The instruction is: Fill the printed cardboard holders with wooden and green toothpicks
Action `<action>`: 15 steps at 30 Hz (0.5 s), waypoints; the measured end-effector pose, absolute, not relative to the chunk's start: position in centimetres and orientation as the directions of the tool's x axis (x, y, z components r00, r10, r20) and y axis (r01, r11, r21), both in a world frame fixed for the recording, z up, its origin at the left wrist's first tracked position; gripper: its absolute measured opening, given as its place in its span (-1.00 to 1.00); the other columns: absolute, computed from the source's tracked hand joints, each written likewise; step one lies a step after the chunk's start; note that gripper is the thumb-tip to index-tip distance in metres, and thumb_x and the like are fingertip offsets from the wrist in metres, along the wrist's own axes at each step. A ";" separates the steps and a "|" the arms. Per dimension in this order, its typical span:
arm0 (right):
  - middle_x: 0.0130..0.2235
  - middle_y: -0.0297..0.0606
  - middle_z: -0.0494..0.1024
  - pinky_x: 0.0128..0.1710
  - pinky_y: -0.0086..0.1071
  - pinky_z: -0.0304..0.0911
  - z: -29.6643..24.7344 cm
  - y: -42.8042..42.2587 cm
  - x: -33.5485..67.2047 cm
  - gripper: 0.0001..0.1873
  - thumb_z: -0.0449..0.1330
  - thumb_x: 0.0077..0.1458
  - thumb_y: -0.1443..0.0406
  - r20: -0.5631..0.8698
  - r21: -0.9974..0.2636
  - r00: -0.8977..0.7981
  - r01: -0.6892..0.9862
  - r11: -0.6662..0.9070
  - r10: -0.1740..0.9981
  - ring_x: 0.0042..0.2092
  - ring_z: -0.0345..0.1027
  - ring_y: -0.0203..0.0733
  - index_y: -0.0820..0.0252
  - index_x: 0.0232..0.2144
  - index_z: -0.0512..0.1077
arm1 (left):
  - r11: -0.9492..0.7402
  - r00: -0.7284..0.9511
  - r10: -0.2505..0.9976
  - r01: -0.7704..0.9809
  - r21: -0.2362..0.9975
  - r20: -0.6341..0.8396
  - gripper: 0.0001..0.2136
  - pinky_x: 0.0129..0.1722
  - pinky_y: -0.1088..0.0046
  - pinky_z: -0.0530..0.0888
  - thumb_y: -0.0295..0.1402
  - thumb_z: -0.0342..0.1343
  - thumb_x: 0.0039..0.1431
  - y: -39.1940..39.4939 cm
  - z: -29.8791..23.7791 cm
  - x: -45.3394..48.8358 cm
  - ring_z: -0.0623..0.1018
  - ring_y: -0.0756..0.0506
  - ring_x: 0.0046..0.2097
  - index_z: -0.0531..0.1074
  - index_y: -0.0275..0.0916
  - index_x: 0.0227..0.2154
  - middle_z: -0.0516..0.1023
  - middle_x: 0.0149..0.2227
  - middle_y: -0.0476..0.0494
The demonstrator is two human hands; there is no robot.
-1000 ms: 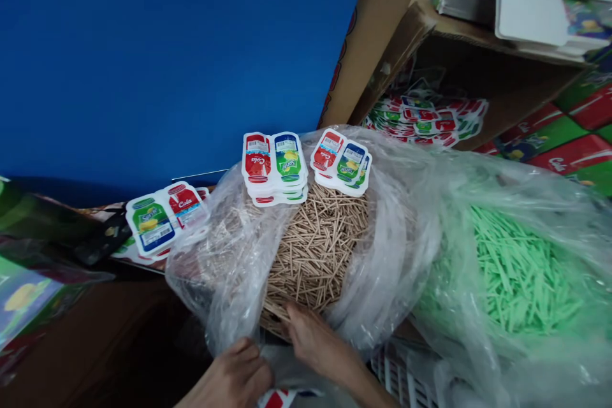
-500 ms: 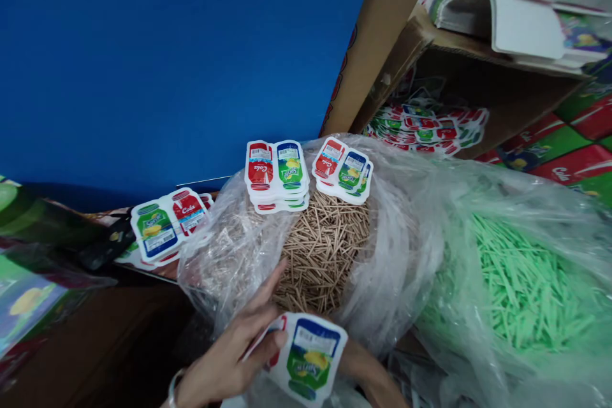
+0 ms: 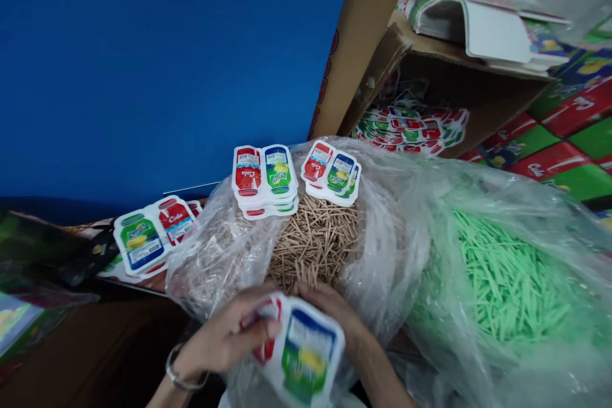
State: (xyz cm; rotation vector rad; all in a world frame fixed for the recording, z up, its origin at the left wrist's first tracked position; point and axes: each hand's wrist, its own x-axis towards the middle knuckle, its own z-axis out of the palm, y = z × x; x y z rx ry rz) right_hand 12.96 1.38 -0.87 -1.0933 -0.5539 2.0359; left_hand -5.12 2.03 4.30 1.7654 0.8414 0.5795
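Note:
My left hand point(image 3: 229, 338), with a bracelet at the wrist, grips a flat double packet point(image 3: 310, 357) printed with a red Cola jar and a green-blue Sprite jar. The thumb lies on its Cola half, and the print is blurred. Behind the packet, my right hand point(image 3: 337, 315) reaches to the near edge of the thin brown sticks point(image 3: 315, 242) in a clear plastic bag point(image 3: 382, 255); its fingers are mostly hidden. Beyond the sticks lie a stack of double packets point(image 3: 264, 178) and a smaller stack point(image 3: 331, 172).
At left, more double packets point(image 3: 150, 236) lie beside a black object point(image 3: 90, 255). Light green sticks point(image 3: 511, 280) fill another plastic bag at right. Behind, a cardboard box point(image 3: 497, 89) holds many packets. A blue panel point(image 3: 157, 64) stands at the back.
My left hand has closed in with the packet, its fingers no longer stretched out over the sticks. My right hand has come up beside it to the sticks. The view has shifted slightly.

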 end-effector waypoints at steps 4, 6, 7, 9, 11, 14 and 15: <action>-0.58 -0.52 0.26 -0.45 -0.47 0.21 0.5 2.4 13.3 -0.66 0.33 -0.17 0.13 -0.504 -0.529 -0.398 -0.559 -0.638 0.767 -0.53 0.26 -0.41 0.23 -0.42 0.38 | -0.541 0.866 0.492 0.382 0.749 -0.087 -0.86 -0.45 0.53 0.37 -0.42 0.01 0.07 -0.1 3.6 -3.7 0.46 -0.03 -0.47 0.30 -0.21 -0.57 0.47 -0.53 0.01; -0.56 -0.49 0.28 -0.41 -0.45 0.21 0.8 2.1 13.1 -0.68 0.35 -0.17 0.17 -0.485 -0.479 -0.423 -0.604 -0.637 0.766 -0.51 0.28 -0.39 0.25 -0.41 0.39 | -0.590 0.868 0.480 0.427 0.685 -0.127 -0.95 -0.42 0.50 0.40 -0.47 0.06 -0.05 -0.6 2.8 -2.4 0.50 -0.08 -0.41 0.33 -0.21 -0.53 0.52 -0.46 -0.02; -0.56 -0.48 0.29 -0.40 -0.44 0.21 0.9 1.9 13.0 -0.69 0.35 -0.17 0.18 -0.472 -0.481 -0.431 -0.605 -0.635 0.769 -0.50 0.29 -0.37 0.25 -0.41 0.39 | -0.590 0.856 0.499 0.449 0.671 -0.135 -0.93 -0.41 0.47 0.41 -0.49 0.06 -0.10 -0.6 2.5 -1.9 0.51 -0.11 -0.39 0.35 -0.21 -0.50 0.53 -0.43 -0.04; -0.56 -0.46 0.32 -0.36 -0.41 0.19 0.8 1.2 12.6 -0.68 0.34 -0.15 0.16 -0.438 -0.536 -0.416 -0.591 -0.603 0.797 -0.48 0.32 -0.34 0.25 -0.40 0.40 | -0.567 0.827 0.546 0.481 0.669 -0.132 -0.83 -0.42 0.45 0.42 -0.53 0.04 -0.17 -0.5 2.1 -1.2 0.53 -0.15 -0.38 0.38 -0.21 -0.44 0.55 -0.42 -0.06; -0.54 -0.43 0.36 -0.32 -0.38 0.18 0.5 0.7 12.4 -0.66 0.31 -0.11 0.11 -0.392 -0.597 -0.402 -0.573 -0.561 0.828 -0.45 0.34 -0.32 0.24 -0.37 0.40 | -0.548 0.807 0.579 0.495 0.674 -0.121 -0.78 -0.44 0.45 0.41 -0.57 0.02 -0.19 -0.3 2.0 -1.1 0.53 -0.16 -0.38 0.40 -0.21 -0.42 0.56 -0.42 -0.06; -0.52 -0.42 0.37 -0.32 -0.37 0.16 -0.3 0.3 12.4 -0.63 0.27 -0.06 0.07 -0.357 -0.639 -0.375 -0.570 -0.517 0.856 -0.44 0.34 -0.31 0.23 -0.31 0.39 | -0.541 0.817 0.567 0.464 0.701 -0.103 -0.79 -0.42 0.48 0.42 -0.58 0.04 -0.19 -0.2 1.9 -1.4 0.53 -0.12 -0.39 0.40 -0.20 -0.44 0.56 -0.43 -0.04; -0.53 -0.43 0.35 -0.34 -0.38 0.16 -0.5 0.3 12.4 -0.63 0.27 -0.06 0.07 -0.360 -0.638 -0.367 -0.573 -0.514 0.857 -0.45 0.33 -0.31 0.23 -0.32 0.39 | -0.538 0.817 0.567 0.462 0.705 -0.103 -0.81 -0.40 0.49 0.42 -0.57 0.05 -0.19 -0.3 1.8 -1.6 0.53 -0.11 -0.39 0.39 -0.20 -0.45 0.57 -0.43 -0.03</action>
